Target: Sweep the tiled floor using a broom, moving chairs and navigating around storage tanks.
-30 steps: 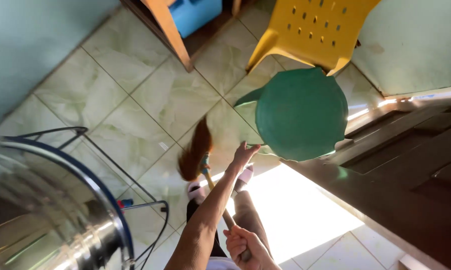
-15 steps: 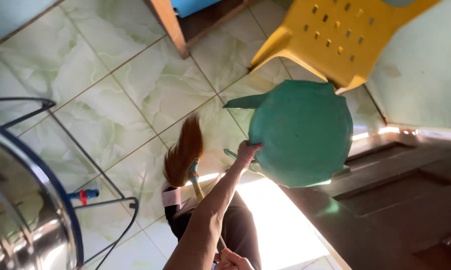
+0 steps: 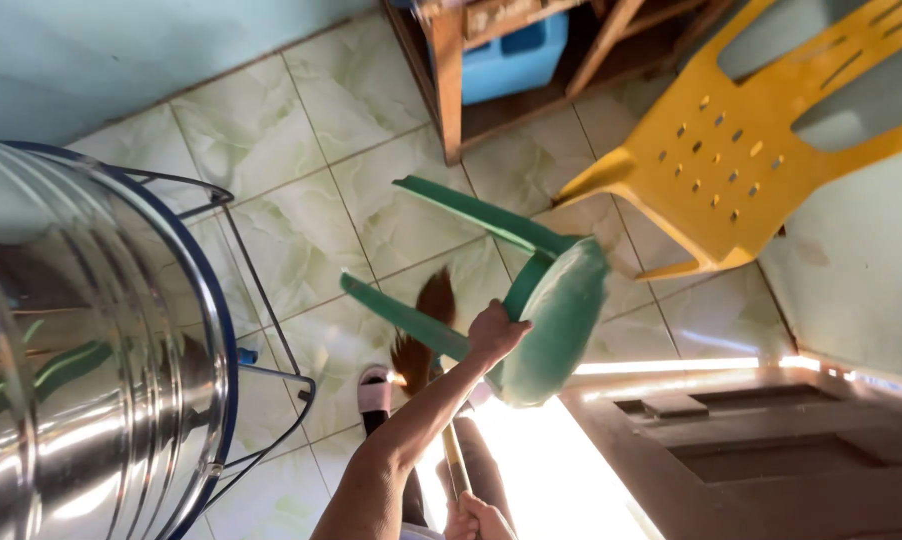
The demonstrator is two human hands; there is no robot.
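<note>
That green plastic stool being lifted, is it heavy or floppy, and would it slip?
The green stool is probably light: the left hand alone holds it tilted off the tiled floor. It looks stiff, as its legs stay straight in the air. A one-handed grip by the seat's edge might let it swing or slip.

I see open tile floor [image 3: 271,130] between the steel tank [image 3: 81,350] and the tipped green stool [image 3: 541,320]. The yellow chair [image 3: 741,150] and wooden frame [image 3: 451,90] crowd the far side; the dark door [image 3: 761,460], probably shut, blocks the near side.
</note>
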